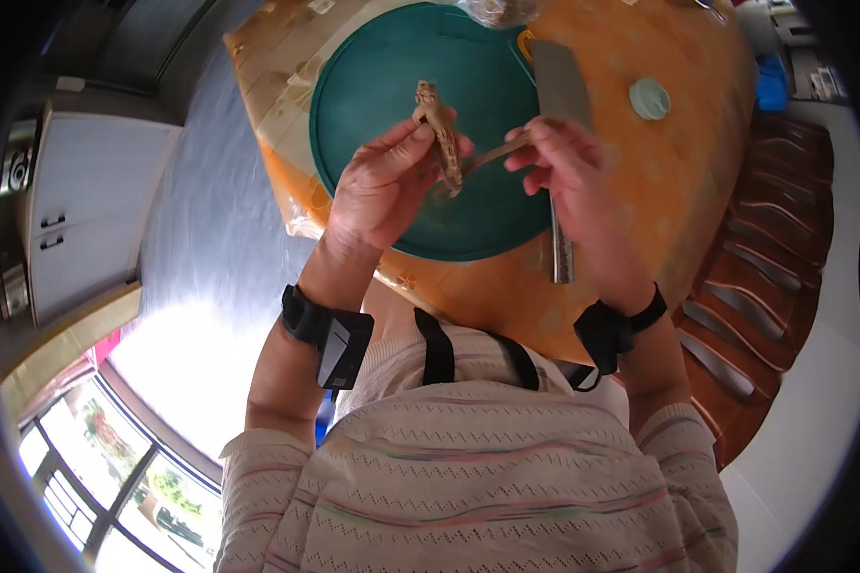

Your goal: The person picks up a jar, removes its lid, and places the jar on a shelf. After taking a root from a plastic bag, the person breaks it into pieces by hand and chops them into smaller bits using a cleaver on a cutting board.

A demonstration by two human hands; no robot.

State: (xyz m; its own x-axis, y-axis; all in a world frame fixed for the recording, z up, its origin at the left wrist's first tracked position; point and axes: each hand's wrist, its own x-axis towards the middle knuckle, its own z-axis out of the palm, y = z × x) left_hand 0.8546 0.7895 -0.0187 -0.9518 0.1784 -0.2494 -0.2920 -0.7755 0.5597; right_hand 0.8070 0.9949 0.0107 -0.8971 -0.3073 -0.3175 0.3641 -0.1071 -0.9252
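My left hand (389, 181) is closed around a knobbly, brown, root-like piece (433, 119), held upright over a round green board (363, 91). Between the thumb and fingers of my right hand (566, 158) is a thin, brownish, strip-like piece (502, 151); its far end points at the lower part of the root-like piece. I cannot tell what kind of thing the strip is. To the right, partly behind my right hand, a cleaver (560, 81) lies over the board's edge, its metal handle toward me.
An orange patterned cloth (631, 181) covers the table. A pale green round lid or small tub (650, 98) sits on the right. Something clear and shiny (499, 10) and a yellow loop (524, 43) are at the board's far edge. Brown wooden chairs (755, 277) line the right side.
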